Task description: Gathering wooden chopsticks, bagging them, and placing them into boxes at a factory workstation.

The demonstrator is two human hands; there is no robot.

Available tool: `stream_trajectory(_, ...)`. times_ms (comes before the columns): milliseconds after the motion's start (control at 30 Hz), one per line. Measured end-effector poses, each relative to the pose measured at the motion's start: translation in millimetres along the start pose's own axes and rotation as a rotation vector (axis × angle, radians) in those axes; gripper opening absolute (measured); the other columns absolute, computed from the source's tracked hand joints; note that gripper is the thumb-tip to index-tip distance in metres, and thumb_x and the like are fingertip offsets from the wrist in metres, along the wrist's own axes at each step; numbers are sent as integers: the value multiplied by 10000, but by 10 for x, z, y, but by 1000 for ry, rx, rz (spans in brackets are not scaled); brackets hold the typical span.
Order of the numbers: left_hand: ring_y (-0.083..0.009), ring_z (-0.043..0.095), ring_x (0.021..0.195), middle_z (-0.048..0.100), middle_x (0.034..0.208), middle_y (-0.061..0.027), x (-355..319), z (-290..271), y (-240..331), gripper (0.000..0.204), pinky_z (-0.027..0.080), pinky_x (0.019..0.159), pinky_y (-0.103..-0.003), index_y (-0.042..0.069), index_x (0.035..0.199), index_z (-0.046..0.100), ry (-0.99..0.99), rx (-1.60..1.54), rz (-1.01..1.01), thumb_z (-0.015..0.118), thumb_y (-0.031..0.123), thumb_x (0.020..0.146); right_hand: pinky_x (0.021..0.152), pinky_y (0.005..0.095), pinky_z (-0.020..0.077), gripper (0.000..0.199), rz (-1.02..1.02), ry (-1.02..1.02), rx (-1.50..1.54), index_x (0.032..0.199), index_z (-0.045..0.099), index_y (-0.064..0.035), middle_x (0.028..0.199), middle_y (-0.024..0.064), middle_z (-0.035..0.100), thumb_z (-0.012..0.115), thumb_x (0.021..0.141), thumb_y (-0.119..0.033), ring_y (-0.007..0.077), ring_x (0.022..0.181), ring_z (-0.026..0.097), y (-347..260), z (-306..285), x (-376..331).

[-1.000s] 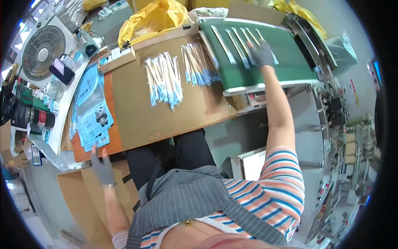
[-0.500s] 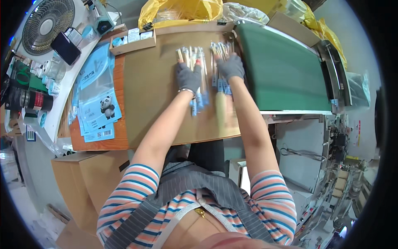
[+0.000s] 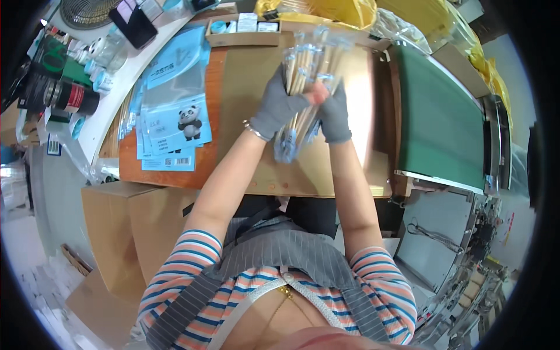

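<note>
left hand [image 3: 276, 108] and right hand [image 3: 335, 116], fingers clamped round the sticks [image 3: 301, 73]; these point away, leaning right (two heaps earlier, now one).

One head-worn fisheye camera (wide and dark-rimmed) looks steeply down past the pinstriped apron [image 3: 291, 244] onto the worktable [image 3: 372, 168] close below.
</note>
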State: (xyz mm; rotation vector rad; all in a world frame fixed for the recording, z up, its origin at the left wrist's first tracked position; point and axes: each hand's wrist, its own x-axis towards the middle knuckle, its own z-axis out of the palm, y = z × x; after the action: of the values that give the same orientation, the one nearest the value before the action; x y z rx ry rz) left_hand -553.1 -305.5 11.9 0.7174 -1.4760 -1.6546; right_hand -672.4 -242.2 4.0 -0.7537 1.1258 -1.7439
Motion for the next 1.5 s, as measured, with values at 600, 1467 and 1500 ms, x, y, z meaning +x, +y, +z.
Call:
stream_trajectory(600, -136, 595, 947, 619, 993, -58, -2018, -282, 206, 551, 501, 844, -325, 36, 1072, 581, -371, -632, -351, 808, 331, 665, 934, 354, 438, 488, 337, -669, -280, 1081, 580, 51, 1056, 138, 614, 669, 753, -298, 241, 1013, 576, -450, 769, -1122)
stream_trajectory(1467, -240, 601, 936, 598, 1085, -68, -1697, -3218, -230, 251, 514, 709, -357, 45, 1052, 561, -248, 1706, 830, 569, 156, 827, 771, 359, 464, 255, 568, -383, 168, 722, 535, -46, 703, 92, 555, 599, 805, -278, 235, 735, 545, -21, 745, -1415)
stream_trajectory(1500, -240, 601, 936, 598, 1085, -68, -1708, -3278, -263, 251, 514, 709, -357, 45, 1052, 561, -247, 1709, 828, 569, 156, 827, 772, 359, 463, 260, 562, -390, 165, 721, 536, -44, 703, 90, 556, 598, 807, -282, 228, 732, 545, -26, 754, -1415)
